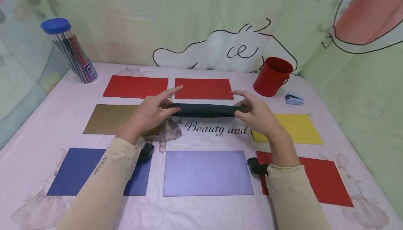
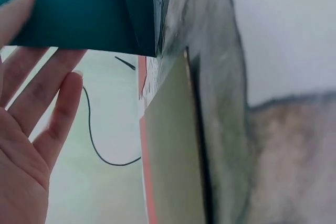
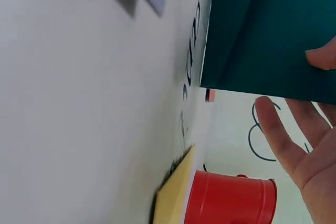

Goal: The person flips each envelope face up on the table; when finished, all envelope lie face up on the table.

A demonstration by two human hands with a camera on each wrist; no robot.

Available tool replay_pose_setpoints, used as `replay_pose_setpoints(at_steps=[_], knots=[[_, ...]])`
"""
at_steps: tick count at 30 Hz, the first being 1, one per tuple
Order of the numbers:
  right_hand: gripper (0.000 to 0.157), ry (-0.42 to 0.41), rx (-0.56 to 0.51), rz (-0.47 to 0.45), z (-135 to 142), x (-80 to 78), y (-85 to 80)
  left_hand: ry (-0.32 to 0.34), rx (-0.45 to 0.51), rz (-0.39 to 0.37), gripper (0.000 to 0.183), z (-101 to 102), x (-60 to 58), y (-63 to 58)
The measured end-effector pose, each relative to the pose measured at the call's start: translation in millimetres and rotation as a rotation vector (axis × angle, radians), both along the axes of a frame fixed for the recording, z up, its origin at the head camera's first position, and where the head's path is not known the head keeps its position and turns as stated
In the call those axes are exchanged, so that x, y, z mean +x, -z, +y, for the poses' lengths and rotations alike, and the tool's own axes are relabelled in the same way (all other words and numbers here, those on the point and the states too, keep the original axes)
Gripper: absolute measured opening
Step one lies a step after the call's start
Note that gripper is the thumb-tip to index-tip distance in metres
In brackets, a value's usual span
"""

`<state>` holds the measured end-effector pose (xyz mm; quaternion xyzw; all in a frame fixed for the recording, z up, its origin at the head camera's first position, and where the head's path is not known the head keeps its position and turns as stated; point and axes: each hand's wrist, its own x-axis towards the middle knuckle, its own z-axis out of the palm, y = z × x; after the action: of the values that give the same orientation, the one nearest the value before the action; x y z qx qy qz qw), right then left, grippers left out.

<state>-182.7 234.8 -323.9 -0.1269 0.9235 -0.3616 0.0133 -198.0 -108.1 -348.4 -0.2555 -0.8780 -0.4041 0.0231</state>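
Both hands hold a dark green envelope (image 1: pixel 206 110) up on edge over the middle of the table, above the printed lettering. My left hand (image 1: pixel 150 113) pinches its left end, thumb on the near face and fingers behind. The right hand (image 1: pixel 257 114) pinches the right end the same way. Slanting fold lines show on the envelope in the left wrist view (image 2: pixel 79 14) and the right wrist view (image 3: pixel 289 30). A gold envelope (image 1: pixel 107 119) lies flat beneath the left hand, a yellow one (image 1: pixel 296 128) to the right of the right hand.
Two red envelopes (image 1: pixel 203 88) lie at the back. Along the front are a blue (image 1: pixel 75 170), a lilac (image 1: pixel 207 174) and a red envelope (image 1: pixel 327 179). A pencil tub (image 1: pixel 70 49) stands back left; a red bucket (image 1: pixel 273 76) and blue stapler (image 1: pixel 294 98) stand back right.
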Motion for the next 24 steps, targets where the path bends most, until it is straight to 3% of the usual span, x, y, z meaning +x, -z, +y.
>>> replay_pose_setpoints(at_steps=[7, 11, 18, 24], knots=[[0.075, 0.012, 0.018, 0.055, -4.1, 0.0, 1.1, -0.034, 0.03, 0.027, 0.084, 2.0, 0.7, -0.1], [0.069, 0.032, -0.024, 0.018, -3.9, 0.2, 2.0, -0.022, 0.064, -0.003, 0.084, 2.7, -0.5, 0.6], [0.06, 0.051, -0.067, -0.057, -2.9, -1.4, 3.0, 0.01, 0.154, -0.137, 0.071, 2.7, -1.2, 2.1], [0.05, 0.043, -0.003, -0.101, -1.9, -1.9, 5.2, 0.01, 0.122, -0.241, 0.06, 3.3, -0.9, 3.6]])
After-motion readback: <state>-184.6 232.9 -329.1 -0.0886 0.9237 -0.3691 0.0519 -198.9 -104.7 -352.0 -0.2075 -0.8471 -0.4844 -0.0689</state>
